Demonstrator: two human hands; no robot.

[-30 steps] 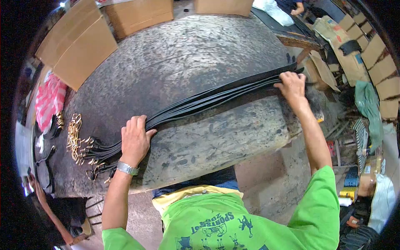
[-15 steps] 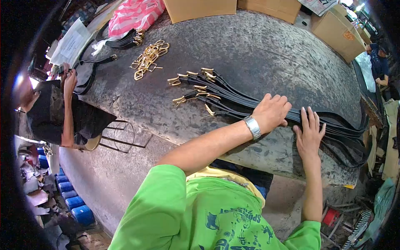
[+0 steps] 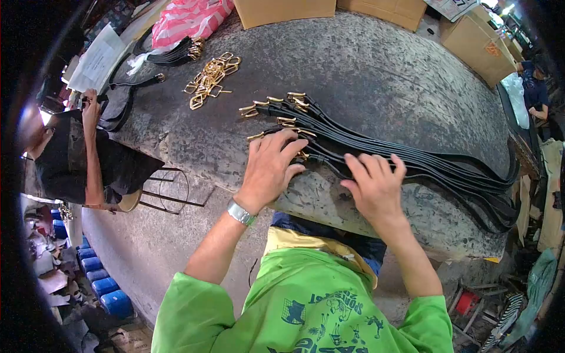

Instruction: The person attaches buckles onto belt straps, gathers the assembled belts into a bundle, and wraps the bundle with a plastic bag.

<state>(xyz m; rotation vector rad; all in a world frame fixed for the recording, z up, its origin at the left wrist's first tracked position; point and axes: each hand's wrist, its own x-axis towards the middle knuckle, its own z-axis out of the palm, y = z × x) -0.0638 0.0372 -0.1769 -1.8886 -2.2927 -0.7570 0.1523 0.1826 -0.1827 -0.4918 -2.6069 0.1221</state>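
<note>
A bundle of black belts [image 3: 376,143] with gold buckles [image 3: 297,97] lies along the table, its looped ends toward the right. My left hand [image 3: 268,167] reaches over the buckle end of the nearest belts, fingers apart and thumb held off; it partly hides those buckles. Farther along the bundle, my right hand [image 3: 376,185] is open, its spread fingertips at the nearest belt strap. Whether either hand presses on the leather cannot be made out. A pile of loose gold buckle frames [image 3: 213,79] sits beyond my left hand.
On the left, a seated person [image 3: 91,153] handles a dark strap at the table edge. More buckled belts [image 3: 173,54] lie beside a pink striped bag [image 3: 191,22]. Cardboard boxes [image 3: 285,13] line the far edge. Another person [image 3: 535,94] is at the far right. Blue containers [image 3: 116,303] stand on the floor.
My left hand has moved left from the middle of the straps to the buckle end. My right hand has also shifted left along the bundle. The nearest belts have moved slightly.
</note>
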